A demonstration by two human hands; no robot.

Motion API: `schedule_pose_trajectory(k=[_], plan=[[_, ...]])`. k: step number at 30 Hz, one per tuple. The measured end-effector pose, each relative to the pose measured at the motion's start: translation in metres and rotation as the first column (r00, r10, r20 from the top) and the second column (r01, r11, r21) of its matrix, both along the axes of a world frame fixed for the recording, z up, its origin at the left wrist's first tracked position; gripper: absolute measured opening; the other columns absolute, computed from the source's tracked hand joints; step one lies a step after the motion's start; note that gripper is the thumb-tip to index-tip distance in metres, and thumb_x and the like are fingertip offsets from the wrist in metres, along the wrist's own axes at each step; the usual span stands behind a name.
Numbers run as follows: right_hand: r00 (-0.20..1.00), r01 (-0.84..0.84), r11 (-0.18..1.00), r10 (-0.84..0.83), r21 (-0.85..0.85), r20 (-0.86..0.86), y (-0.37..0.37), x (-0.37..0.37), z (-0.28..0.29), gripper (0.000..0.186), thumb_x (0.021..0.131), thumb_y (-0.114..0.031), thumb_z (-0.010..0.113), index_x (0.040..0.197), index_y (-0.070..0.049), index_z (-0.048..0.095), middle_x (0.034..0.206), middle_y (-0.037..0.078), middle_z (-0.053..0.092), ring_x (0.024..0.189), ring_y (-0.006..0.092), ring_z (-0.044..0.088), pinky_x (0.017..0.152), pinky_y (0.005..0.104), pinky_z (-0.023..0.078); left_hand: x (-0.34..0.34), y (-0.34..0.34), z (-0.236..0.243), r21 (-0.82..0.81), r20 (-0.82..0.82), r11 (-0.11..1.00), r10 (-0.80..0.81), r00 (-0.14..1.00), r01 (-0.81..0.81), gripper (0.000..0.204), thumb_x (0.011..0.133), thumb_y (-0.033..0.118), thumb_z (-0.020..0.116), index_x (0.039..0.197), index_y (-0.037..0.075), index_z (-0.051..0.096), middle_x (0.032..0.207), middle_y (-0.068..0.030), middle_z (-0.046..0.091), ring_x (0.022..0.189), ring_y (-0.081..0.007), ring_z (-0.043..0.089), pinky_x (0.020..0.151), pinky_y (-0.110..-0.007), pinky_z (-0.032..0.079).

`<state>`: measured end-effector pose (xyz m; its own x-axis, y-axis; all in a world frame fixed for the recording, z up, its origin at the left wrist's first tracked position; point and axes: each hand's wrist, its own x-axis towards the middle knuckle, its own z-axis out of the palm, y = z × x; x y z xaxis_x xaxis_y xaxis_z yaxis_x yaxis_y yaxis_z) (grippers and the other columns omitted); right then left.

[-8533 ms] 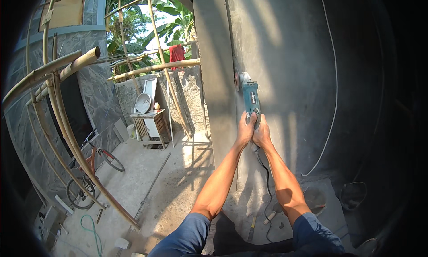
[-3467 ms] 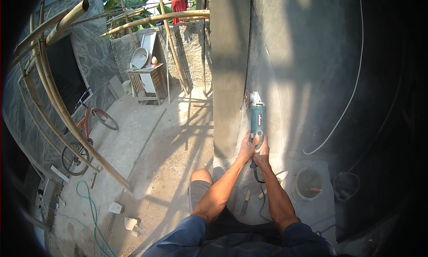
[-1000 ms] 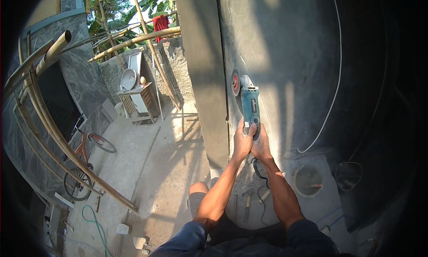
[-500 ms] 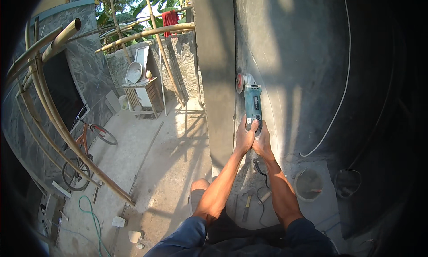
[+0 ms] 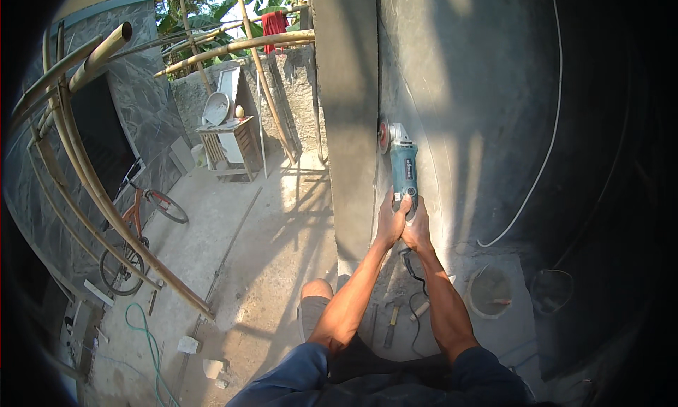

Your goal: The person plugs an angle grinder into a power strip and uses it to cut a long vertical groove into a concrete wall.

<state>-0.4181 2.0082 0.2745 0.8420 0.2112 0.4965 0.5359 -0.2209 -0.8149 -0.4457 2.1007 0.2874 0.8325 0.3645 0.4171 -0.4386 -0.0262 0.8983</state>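
Observation:
Both my hands are wrapped round the rear body of a teal angle grinder. My left hand grips its left side, and my right hand closes on the right side, with the thumbs near the top. The grinder points away from me, and its red disc stands on edge against the grey plastered wall, beside the corner where a column juts out. Whether the disc is spinning I cannot tell. A black cord hangs down from the tool between my forearms.
Below my arms lie a hammer and the cord. A bucket stands at the right, under a loose white cable on the wall. Bamboo poles, a bicycle, a green hose and a small wooden stand are leftward.
The grinder and both hands have shifted slightly down along the wall beside the column. My grip looks the same, and the whole view has moved a little.

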Motion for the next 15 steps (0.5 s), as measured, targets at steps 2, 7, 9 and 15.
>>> schedule_pose_trajectory(k=[2,7,9,15], plan=[[0.999,-0.015,1.000,0.015,0.009,-0.039,-0.001,-0.004,0.001,0.058,0.082,-0.027,0.079,0.124,0.001,0.050,0.109,0.021,0.068,0.102,0.0311,0.067,0.087,0.0410,0.052,0.001,0.000,-0.006,-0.006,-0.003,1.000,-0.008,1.000,0.008,0.049,0.100,0.032,0.063,0.136,-0.001,0.053,0.114,-0.0081,0.066,0.104,-0.0162,0.058,0.095,-0.031,0.046],[0.997,-0.031,0.998,0.034,0.048,-0.067,0.000,-0.013,-0.006,0.058,0.081,-0.026,0.080,0.124,0.001,0.050,0.108,0.020,0.067,0.101,0.0308,0.067,0.087,0.0408,0.051,0.005,0.002,-0.027,-0.022,-0.050,0.998,0.054,0.997,-0.055,0.062,0.096,0.035,0.066,0.140,-0.005,0.050,0.120,-0.0189,0.067,0.111,-0.0260,0.063,0.097,-0.037,0.047],[0.997,-0.046,0.997,0.050,0.067,-0.064,-0.002,-0.009,-0.015,0.058,0.080,-0.025,0.080,0.123,0.001,0.050,0.107,0.020,0.067,0.101,0.0301,0.067,0.087,0.0404,0.051,0.005,0.000,-0.031,-0.022,-0.050,0.999,0.049,0.998,-0.050,0.062,0.095,0.035,0.066,0.140,-0.004,0.050,0.120,-0.0194,0.067,0.111,-0.0267,0.063,0.098,-0.037,0.047],[0.996,-0.066,0.993,0.072,0.102,-0.047,0.000,-0.013,-0.026,0.049,0.082,-0.026,0.074,0.116,0.000,0.051,0.098,0.020,0.066,0.093,0.0326,0.066,0.079,0.0423,0.051,-0.003,-0.001,-0.037,0.020,-0.075,0.997,0.078,0.994,-0.076,0.060,0.095,0.035,0.067,0.140,-0.002,0.051,0.119,-0.0196,0.068,0.111,-0.0273,0.064,0.097,-0.037,0.047]])
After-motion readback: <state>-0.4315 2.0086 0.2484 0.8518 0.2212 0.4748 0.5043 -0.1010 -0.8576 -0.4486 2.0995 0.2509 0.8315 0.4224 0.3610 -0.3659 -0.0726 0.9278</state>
